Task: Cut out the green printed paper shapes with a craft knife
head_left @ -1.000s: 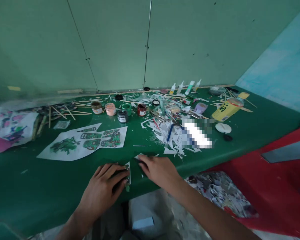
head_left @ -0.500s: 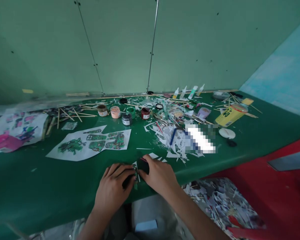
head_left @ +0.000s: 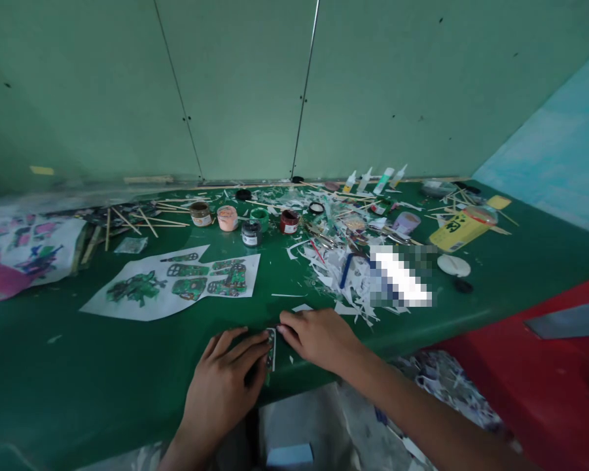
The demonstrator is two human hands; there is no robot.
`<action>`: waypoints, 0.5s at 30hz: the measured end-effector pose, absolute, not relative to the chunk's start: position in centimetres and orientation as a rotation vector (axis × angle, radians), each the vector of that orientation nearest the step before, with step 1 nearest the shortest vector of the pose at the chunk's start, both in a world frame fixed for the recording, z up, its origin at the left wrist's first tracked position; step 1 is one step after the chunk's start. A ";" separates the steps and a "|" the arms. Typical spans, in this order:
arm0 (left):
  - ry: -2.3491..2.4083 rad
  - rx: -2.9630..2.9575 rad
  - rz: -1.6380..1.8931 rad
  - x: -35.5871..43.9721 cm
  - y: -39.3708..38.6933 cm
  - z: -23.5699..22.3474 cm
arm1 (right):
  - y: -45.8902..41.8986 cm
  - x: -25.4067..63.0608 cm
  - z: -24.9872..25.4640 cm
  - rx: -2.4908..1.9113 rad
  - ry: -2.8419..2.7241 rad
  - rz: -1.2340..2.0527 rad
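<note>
My left hand (head_left: pixel 228 369) is curled on the green table near its front edge, fingertips and thumb closed at a small painted paper piece (head_left: pixel 271 350). This narrow piece has dark green patterning and a white border; its left part is hidden under the fingers. Close to the upper right end of the piece is my right hand (head_left: pixel 321 335), its thumb and fingers pinched together. What they hold, if anything, is hidden. A white paper sheet (head_left: pixel 150 304) with green painted building shapes lies beyond my left hand.
Several paint jars (head_left: pixel 251 233) stand mid-table. Right of them spreads a heap of paper scraps (head_left: pixel 356 281) with a blue-handled tool (head_left: pixel 344 269). Glue bottles (head_left: pixel 383 180) stand at the back, a yellow container (head_left: pixel 461 229) lies right, wooden sticks (head_left: pixel 147 222) left. Below the edge are more scraps (head_left: pixel 451 386).
My right hand has turned flatter and shifted slightly right; the dark flat thing with a pinkish edge at its fingers no longer shows. More of the paper piece's white border is visible.
</note>
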State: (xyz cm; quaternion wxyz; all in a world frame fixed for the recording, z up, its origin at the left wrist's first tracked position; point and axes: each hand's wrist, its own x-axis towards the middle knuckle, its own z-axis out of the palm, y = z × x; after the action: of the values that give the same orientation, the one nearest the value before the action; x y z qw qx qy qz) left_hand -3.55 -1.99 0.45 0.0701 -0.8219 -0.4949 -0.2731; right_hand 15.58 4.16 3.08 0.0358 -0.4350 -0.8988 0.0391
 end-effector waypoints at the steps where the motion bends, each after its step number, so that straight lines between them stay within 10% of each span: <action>1: -1.471 -2.469 -0.831 -3.6 -2.0 0.4 | 4.4 15.6 3.1 -1.320 -2.783 0.112; 15: -1.407 -2.444 -0.888 -3.4 -1.9 0.2 | 5.2 15.6 2.9 -1.236 -2.840 0.096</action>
State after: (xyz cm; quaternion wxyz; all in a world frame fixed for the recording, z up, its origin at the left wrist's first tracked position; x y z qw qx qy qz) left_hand -3.37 -1.90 0.15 0.0922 -0.8230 -0.4739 -0.2991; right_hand 15.63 5.24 2.89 0.0216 -0.3987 -0.9163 0.0309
